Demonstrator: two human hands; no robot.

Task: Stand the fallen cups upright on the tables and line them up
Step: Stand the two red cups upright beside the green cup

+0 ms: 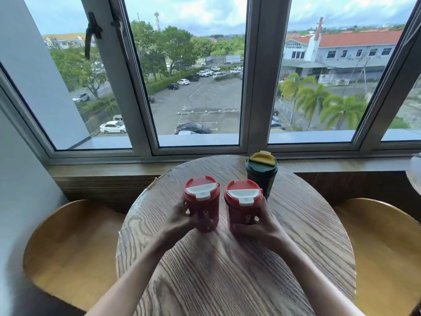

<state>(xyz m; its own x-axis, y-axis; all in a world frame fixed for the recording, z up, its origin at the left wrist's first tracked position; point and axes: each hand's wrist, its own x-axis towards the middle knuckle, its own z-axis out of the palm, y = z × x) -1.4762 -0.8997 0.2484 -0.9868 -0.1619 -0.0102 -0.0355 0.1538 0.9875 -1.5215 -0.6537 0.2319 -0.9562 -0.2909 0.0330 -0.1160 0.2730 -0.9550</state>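
Note:
Two red cups with red-and-white lids stand upright side by side on the round wooden table [296,236]. My left hand [180,221] grips the left red cup [202,201] around its lower body. My right hand [262,225] grips the right red cup [242,205] from its right side. Behind the right red cup, a dark green cup [262,174] with a yellow lid stands upright near the table's far edge, apart from both hands.
A wooden chair seat [73,252] sits left of the table and another [387,254] to the right. The window sill [102,169] runs just behind the table. The edge of a second round table [414,174] shows at far right.

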